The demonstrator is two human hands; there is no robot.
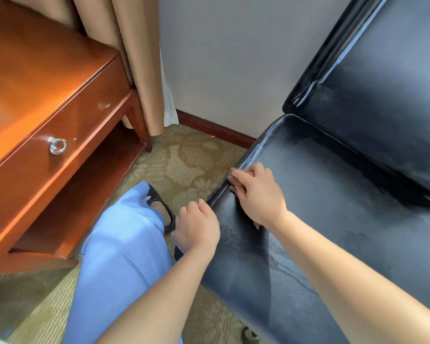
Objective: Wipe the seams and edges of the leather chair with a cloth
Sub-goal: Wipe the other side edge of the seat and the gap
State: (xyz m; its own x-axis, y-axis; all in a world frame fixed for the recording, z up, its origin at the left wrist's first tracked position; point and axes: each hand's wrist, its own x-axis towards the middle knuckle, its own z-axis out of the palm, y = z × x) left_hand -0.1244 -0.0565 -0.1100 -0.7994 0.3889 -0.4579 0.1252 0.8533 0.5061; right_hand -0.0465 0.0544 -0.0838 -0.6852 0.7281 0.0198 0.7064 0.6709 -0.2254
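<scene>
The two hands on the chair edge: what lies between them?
In the head view, only the black piped seam of the chair runs between the left hand and right hand.

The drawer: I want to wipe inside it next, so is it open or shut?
Shut. The drawer front sits flush with the table frame, and its ring pull hangs untouched.

The chair point(333, 207) is black leather, smooth with a dull sheen, scuffed and greyish along its piped seams and worn pale at the seat's 11 o'clock edge. The table point(35, 78) is reddish wood, varnished and glossy, with small white scratches on the drawer front and a shiny metal ring pull point(57, 145). The carpet point(181, 160) is rough, ribbed olive weave. The curtain point(134, 45) is matt tan cloth. The trousers point(119, 256) are smooth blue fabric.
</scene>
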